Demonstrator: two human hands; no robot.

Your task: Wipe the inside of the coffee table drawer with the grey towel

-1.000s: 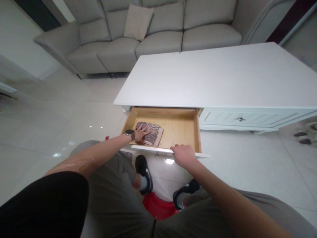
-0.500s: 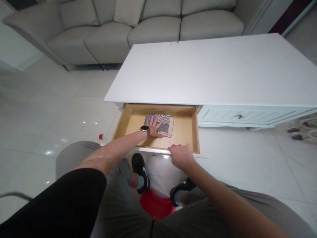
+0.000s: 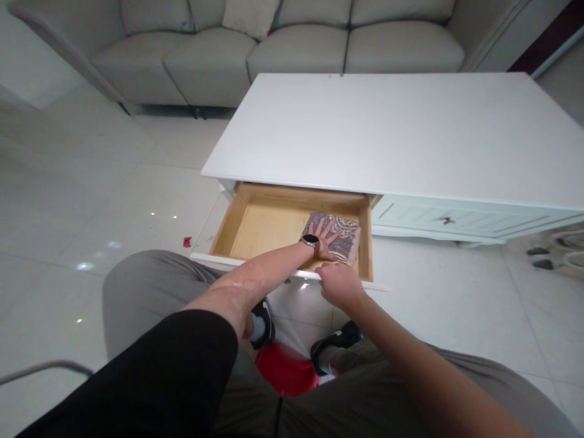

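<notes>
A folded patterned cloth, purple-grey and cream, lies at the right end of a pulled-out wooden drawer. My left hand, with a watch at the wrist, rests flat on the cloth with its fingers spread. My right hand has its fingers curled over the top of the drawer's white front, just below the cloth.
The drawer belongs to a white table that has a second, closed drawer at right. A grey sofa stands behind. A red object is on the floor between my feet.
My left hand and the cloth under it have moved right, from the drawer's middle to its right side. My right hand still grips the drawer front. The view has shifted a little.
</notes>
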